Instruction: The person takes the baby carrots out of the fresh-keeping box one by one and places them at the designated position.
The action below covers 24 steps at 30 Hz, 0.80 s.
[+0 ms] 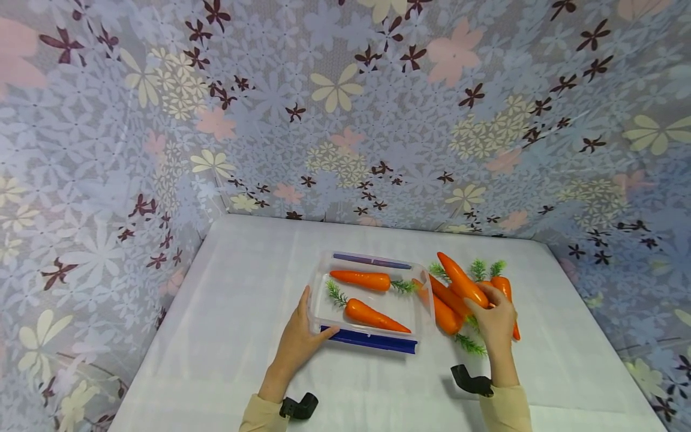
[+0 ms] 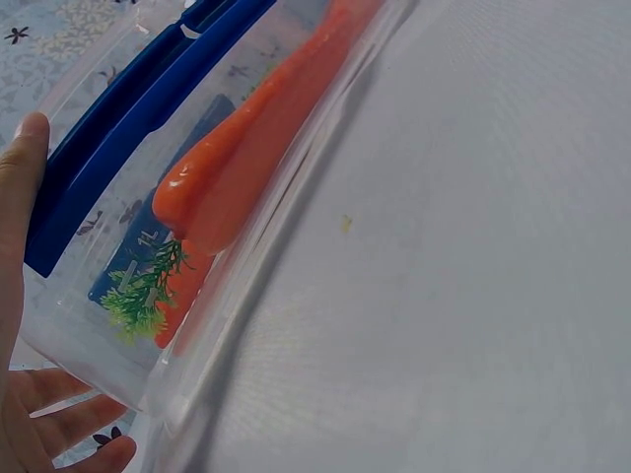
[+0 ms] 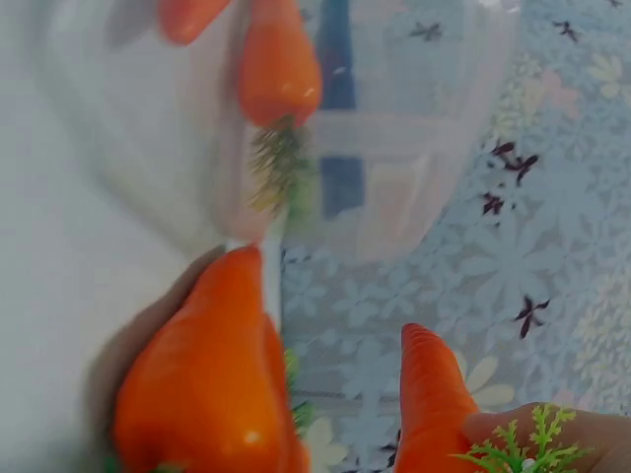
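Observation:
A clear plastic container [image 1: 318,300] with blue latches holds two toy carrots: the rear carrot [image 1: 367,280] and the front carrot [image 1: 378,315], both with green leafy tops. My left hand [image 1: 299,336] rests against its front left corner, thumb by the front blue latch [image 1: 372,340] and fingers along the left wall. To the right of the container, my right hand [image 1: 498,312] pinches an orange carrot [image 1: 462,281] near its thick end, tip pointing back and left. In the right wrist view, that carrot [image 3: 426,394] shows beside the fingers.
Several more carrots lie in a pile beneath and around the right hand, among them a carrot [image 1: 447,315] against the container's right wall and a carrot [image 1: 507,300] at the far right. A white table [image 1: 227,336] bears everything, with flowered cloth walls [image 1: 335,150] behind and beside it.

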Available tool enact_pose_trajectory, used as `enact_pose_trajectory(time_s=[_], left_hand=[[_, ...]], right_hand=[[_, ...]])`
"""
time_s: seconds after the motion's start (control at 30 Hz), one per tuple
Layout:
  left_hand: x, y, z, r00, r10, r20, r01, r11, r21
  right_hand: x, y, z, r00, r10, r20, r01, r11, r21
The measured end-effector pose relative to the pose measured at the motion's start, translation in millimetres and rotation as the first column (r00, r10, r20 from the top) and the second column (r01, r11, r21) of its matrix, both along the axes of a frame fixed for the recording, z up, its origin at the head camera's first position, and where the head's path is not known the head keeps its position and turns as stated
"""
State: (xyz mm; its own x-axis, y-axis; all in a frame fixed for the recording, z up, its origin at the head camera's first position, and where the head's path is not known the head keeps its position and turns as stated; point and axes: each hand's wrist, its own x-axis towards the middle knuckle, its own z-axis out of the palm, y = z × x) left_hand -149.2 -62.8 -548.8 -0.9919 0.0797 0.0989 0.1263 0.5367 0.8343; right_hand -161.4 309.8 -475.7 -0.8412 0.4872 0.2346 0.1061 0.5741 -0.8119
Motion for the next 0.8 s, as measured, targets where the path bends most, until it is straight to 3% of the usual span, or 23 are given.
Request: enact_pose_trajectory(time_s=[0.17,0.8], left_hand=[[-0.2,0.4,0.6,1.0,-0.001,0.001,0.001,1.0,0.0],[-0.5,0.5,1.2,1.0,0.007,0.009,-0.007,1.0,-0.005]], right_hand=[[2.3,7.6,-8.1,0.999,-0.038,-0.024,0.04,0.998,0.054],[3.0,18.1,-20.6,0.994,-0.051,0.095,0.039,0.992,0.124]])
